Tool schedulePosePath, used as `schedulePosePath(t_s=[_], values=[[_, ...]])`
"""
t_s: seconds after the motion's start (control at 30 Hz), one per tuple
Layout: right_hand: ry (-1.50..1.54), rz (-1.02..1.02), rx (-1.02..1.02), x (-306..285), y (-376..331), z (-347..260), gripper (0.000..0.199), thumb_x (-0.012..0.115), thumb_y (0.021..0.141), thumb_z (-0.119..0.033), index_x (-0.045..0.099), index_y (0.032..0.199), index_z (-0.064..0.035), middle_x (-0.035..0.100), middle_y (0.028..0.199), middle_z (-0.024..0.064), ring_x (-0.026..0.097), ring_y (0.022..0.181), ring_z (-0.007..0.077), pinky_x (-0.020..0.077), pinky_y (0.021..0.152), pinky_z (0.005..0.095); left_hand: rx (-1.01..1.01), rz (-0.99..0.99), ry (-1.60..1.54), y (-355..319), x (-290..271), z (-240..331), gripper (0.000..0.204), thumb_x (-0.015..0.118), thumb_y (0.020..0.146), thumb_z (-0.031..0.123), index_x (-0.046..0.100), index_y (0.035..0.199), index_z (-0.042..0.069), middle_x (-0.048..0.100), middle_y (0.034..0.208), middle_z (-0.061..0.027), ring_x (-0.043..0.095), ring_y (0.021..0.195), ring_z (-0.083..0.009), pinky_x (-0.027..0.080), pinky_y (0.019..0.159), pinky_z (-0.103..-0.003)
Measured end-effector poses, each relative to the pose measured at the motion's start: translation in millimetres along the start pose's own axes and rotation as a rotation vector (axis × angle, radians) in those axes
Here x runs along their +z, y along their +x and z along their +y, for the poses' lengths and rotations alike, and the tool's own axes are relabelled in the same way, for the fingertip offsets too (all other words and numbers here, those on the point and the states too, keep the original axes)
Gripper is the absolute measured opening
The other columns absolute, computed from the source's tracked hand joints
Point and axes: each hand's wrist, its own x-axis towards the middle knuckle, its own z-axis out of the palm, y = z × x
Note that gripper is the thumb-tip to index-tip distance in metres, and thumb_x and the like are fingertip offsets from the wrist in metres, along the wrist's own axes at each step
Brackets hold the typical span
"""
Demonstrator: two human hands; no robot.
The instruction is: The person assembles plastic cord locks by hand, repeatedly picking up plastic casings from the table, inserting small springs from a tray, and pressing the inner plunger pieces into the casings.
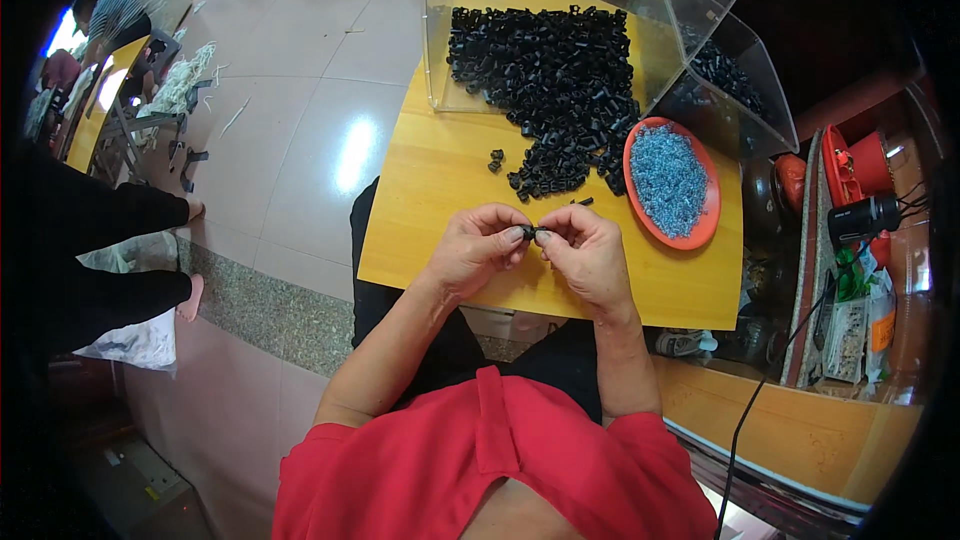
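Together, the left hand (488, 244) and right hand (588, 258) hold 1 black part (530, 233) over the desk (415, 175), each grip pinched closed on it. Ahead, a black heap (545, 60) spreads from 1 clear bin (690, 0); the orange plate (709, 219) carries bluish bits (668, 180).

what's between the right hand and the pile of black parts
In the head view, a small black piece lies between the right hand and the pile, on yellow tabletop.
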Motion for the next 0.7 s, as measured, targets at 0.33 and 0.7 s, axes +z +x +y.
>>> schedulePosePath(t_s=[0.33,0.7], values=[[-0.131,-0.116,0.073,-6.2,11.0,0.5,0.005,0.059,0.072,-0.004,0.058,0.073,0.0005,0.057,0.066,0.0005,0.051,0.062,0.0053,0.0414,0.054,0.0209,0.124,0.083,0.256,-1.8,1.4,-7.6,0.013,0.059,0.078,0.002,0.059,0.09,-0.002,0.059,0.075,-0.0031,0.051,0.061,-0.0072,0.042,0.055,-0.018],[-0.42,-0.151,-0.034,-9.4,12.9,2.2,0.007,0.059,0.069,-0.005,0.058,0.073,0.0007,0.058,0.06,0.0048,0.054,0.056,0.0094,0.0432,0.052,0.024,0.211,0.15,0.674,-6.2,10.2,-5.8,0.008,0.057,0.078,0.002,0.061,0.085,-0.001,0.057,0.069,0.0001,0.05,0.061,-0.0051,0.04,0.055,-0.018]])
